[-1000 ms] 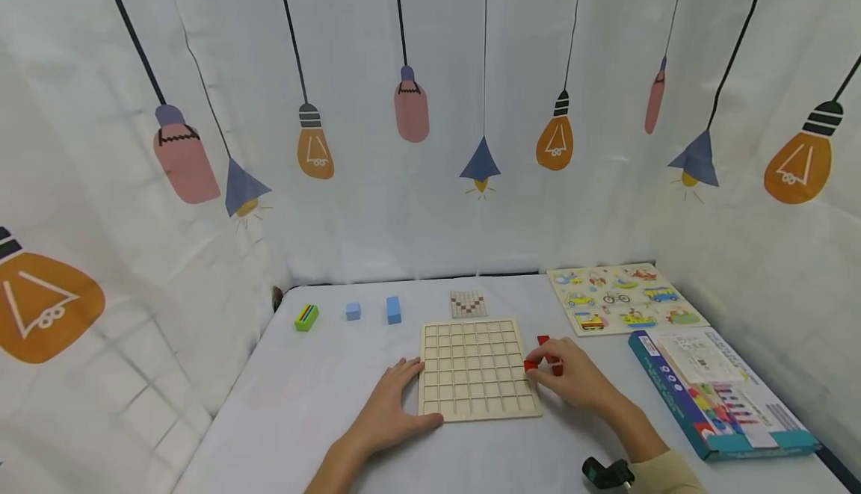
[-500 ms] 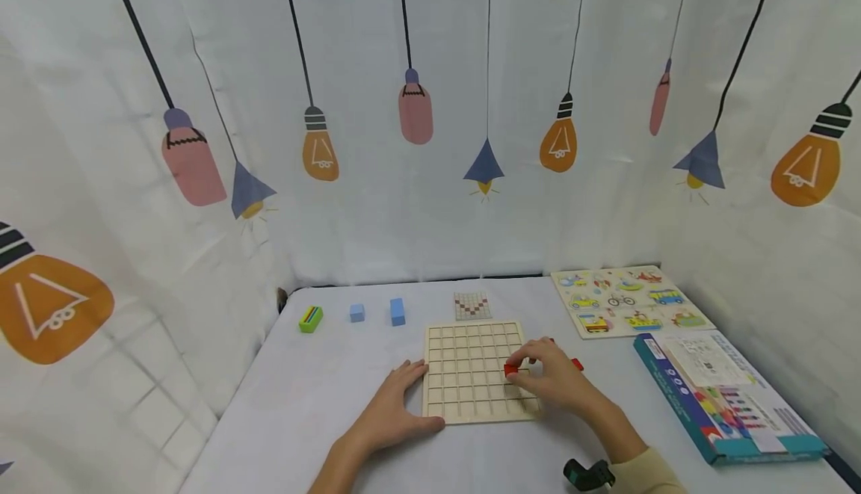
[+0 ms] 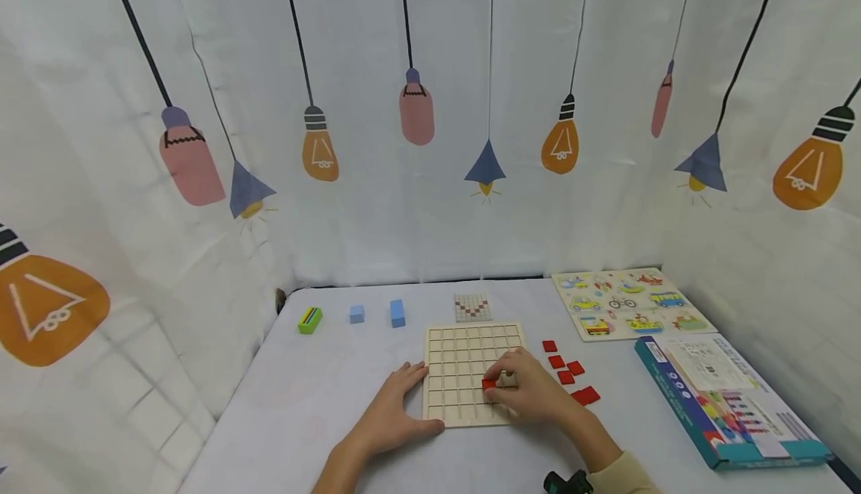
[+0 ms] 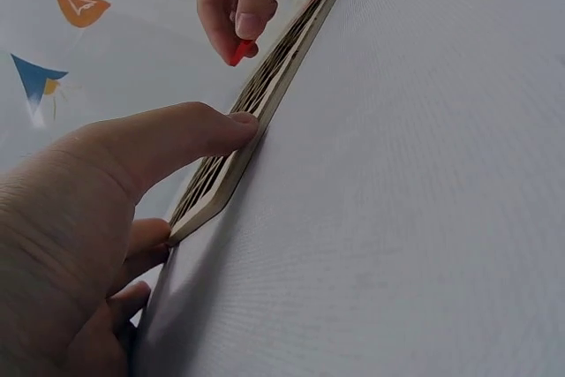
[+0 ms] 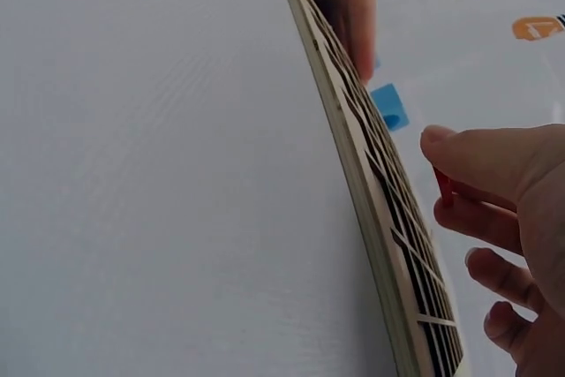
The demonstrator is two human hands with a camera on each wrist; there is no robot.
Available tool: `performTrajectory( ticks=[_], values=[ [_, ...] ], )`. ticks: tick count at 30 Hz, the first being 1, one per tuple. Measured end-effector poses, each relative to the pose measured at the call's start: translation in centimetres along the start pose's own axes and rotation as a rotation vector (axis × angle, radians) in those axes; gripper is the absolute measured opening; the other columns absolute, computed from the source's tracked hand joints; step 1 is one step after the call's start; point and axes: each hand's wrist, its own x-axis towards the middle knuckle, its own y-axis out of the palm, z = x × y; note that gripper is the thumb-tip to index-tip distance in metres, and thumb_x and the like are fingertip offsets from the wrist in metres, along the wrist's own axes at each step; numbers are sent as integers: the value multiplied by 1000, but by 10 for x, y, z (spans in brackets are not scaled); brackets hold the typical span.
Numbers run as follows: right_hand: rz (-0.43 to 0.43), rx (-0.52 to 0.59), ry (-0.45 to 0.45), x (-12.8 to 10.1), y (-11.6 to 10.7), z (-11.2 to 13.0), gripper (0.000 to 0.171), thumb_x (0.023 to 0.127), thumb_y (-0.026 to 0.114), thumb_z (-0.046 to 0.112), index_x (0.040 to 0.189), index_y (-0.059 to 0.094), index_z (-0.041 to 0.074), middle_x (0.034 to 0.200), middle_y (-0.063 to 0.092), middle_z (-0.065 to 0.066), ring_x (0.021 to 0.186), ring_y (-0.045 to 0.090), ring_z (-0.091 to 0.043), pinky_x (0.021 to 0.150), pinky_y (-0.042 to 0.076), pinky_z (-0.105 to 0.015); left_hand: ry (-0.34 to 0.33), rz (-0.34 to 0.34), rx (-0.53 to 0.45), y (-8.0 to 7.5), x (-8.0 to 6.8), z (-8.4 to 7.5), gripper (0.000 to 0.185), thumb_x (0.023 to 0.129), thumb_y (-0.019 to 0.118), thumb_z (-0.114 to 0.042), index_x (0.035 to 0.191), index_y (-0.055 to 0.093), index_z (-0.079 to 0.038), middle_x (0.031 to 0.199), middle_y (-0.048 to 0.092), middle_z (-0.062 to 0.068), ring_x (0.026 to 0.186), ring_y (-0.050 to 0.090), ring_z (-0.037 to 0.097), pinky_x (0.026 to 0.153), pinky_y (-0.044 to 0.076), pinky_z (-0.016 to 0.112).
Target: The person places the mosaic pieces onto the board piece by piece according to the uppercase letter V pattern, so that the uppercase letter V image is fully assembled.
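A pale wooden grid board (image 3: pixel 444 397) lies in the middle of the table. My left hand (image 3: pixel 393 412) rests at its near left corner, fingers along the left edge and thumb on the near edge. Between thumb and forefinger my right hand (image 3: pixel 528 389) pinches a red square tile (image 3: pixel 488 384), low over the right half of the grid. In the right wrist view the tile (image 5: pixel 443 186) is held on edge, just above the slats. Several loose red tiles (image 3: pixel 566 377) lie on the cloth right of the board. A small card with a checkered pattern (image 3: pixel 472 307) lies behind it.
Two blue blocks (image 3: pixel 397 313) and a green block with coloured stripes (image 3: pixel 310 320) stand at the back left. A picture puzzle board (image 3: pixel 632 303) lies at the back right, with a flat teal box (image 3: pixel 733 404) in front of it.
The right hand has carried the red tile leftward from beside the board to over the grid, uncovering the loose red tiles. The left hand has stayed at the corner.
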Motion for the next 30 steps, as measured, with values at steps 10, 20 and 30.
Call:
performTrajectory(
  ticks=[10, 20, 30],
  values=[
    [11, -1, -76, 6, 11, -3, 15, 95, 90, 38, 108, 82, 38, 105, 71, 25, 103, 54, -7, 92, 52, -31, 15, -4, 2, -2, -1, -4, 109, 77, 96, -61, 166, 53, -15, 178, 44, 1, 171, 28, 42, 133, 29, 75],
    [14, -29, -48, 6, 14, -1, 17, 95, 90, 41, 108, 81, 37, 104, 67, 26, 103, 54, -4, 100, 55, -38, 0, 4, -1, -1, 0, -4, 109, 77, 95, -62, 167, 52, -18, 178, 44, 0, 171, 27, 42, 132, 28, 76],
    [32, 6, -18, 6, 18, -2, 18, 94, 90, 42, 110, 81, 38, 107, 67, 25, 110, 57, -3, 115, 54, -47, 2, -1, 1, 0, 1, 1, 110, 76, 96, -63, 167, 52, -18, 178, 44, -1, 172, 27, 41, 133, 29, 76]
  ],
)
